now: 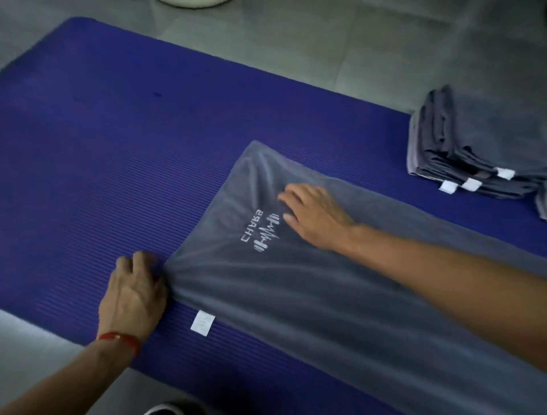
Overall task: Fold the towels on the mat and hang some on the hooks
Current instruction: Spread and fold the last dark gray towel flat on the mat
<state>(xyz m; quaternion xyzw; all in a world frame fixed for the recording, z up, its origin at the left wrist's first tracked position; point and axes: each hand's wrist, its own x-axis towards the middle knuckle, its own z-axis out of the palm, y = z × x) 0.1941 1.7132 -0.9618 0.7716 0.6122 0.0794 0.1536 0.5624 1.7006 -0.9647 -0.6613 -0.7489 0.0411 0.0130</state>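
A grey towel (310, 296) with a white printed logo and a white tag lies spread on the blue ribbed mat (118, 166). My left hand (134, 291) pinches the towel's near left corner, and creases fan out from the grip. My right hand (313, 214) lies flat on the towel beside the logo, fingers straight and pressing the cloth. A stack of folded grey towels (467, 148) with white tags sits on the mat's far right edge.
Grey tiled floor (296, 44) surrounds the mat. A white round object (189, 2) shows at the top edge. A dark object (174, 410) peeks in at the bottom. Another grey cloth edge (542, 204) lies at the far right.
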